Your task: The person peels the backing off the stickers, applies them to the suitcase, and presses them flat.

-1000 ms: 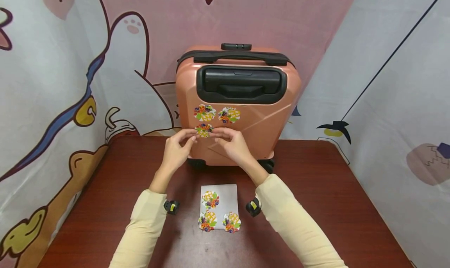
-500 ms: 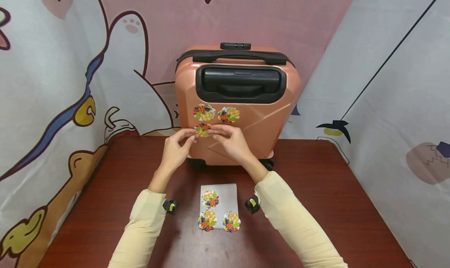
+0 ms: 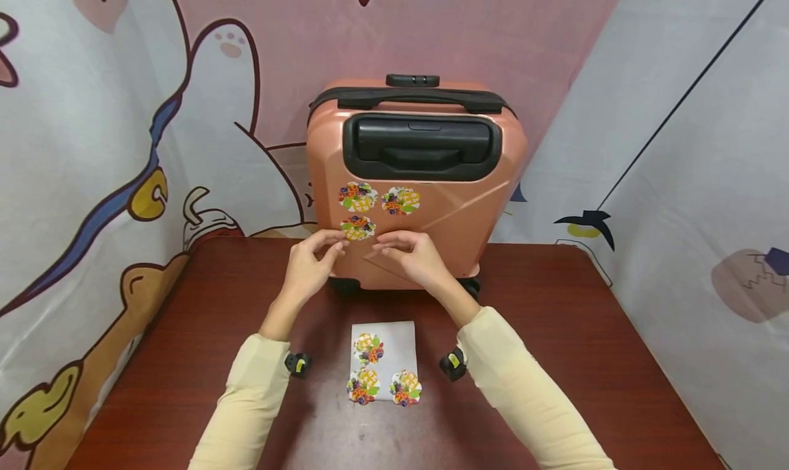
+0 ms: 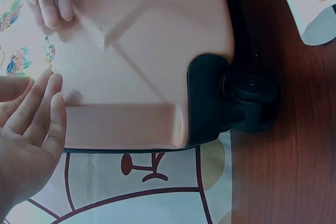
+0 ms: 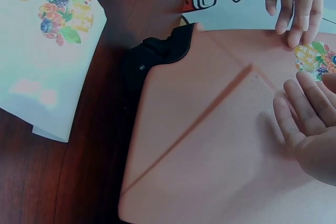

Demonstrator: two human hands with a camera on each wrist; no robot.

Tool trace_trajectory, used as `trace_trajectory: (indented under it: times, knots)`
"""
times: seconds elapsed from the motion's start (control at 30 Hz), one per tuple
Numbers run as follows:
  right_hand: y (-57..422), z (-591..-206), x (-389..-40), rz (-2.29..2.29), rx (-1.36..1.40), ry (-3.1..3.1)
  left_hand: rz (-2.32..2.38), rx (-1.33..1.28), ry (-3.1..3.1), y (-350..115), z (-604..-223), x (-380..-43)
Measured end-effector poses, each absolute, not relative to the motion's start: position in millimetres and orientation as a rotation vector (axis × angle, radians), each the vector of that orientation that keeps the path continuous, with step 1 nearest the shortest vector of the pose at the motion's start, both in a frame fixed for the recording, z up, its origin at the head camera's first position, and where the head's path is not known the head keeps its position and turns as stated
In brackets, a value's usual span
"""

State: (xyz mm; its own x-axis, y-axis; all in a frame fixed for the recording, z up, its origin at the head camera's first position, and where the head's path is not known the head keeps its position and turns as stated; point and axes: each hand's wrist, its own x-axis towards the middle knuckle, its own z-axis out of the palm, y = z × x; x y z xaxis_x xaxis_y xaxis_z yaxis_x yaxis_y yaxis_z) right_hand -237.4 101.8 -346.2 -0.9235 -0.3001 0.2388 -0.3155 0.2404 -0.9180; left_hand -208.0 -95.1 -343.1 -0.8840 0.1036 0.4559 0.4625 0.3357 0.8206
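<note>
A coral suitcase [image 3: 444, 230] stands upright on the table with two round fruit-pattern stickers, the left one [image 3: 358, 197] and the right one [image 3: 401, 201], below its black handle recess. Under the left one is a third fruit sticker [image 3: 358, 228], lying against the shell. My left hand [image 3: 311, 261] has its fingertips at this lower sticker's left edge, fingers fairly straight in the right wrist view. Just right of the same sticker, my right hand [image 3: 416, 254] is apart from it, fingers loosely bent and holding nothing. Neither thumb's contact is clear.
A white backing sheet [image 3: 401, 347] lies on the red-brown table [image 3: 542, 360] in front of the suitcase, bearing several fruit stickers. Black wheels [image 4: 254, 100] stick out at the suitcase's base. A cartoon-printed cloth [image 3: 468, 31] hangs behind and at both sides.
My right hand has come off the lower sticker and moved slightly right and down, so the sticker shows whole. The left hand has stayed nearly still at its left edge.
</note>
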Motion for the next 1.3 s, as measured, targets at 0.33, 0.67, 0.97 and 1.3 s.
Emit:
trace_trajectory:
  times: [0.33,0.67,0.97,1.3]
  knots:
    - [112,-356,-232,1.972,0.570,-2.517,-1.600,-0.506,-2.283,-104,-384,-229]
    - [125,-375,-226,1.995,0.405,-2.631,-1.563,-0.504,-2.321,-105,-394,-228]
    - [134,-402,-220,1.956,0.360,-2.696,-1.520,-0.509,-2.416,-107,-409,-222]
    - [149,-434,-206,1.949,0.242,-2.763,-1.515,-0.470,-2.571,-115,-435,-214]
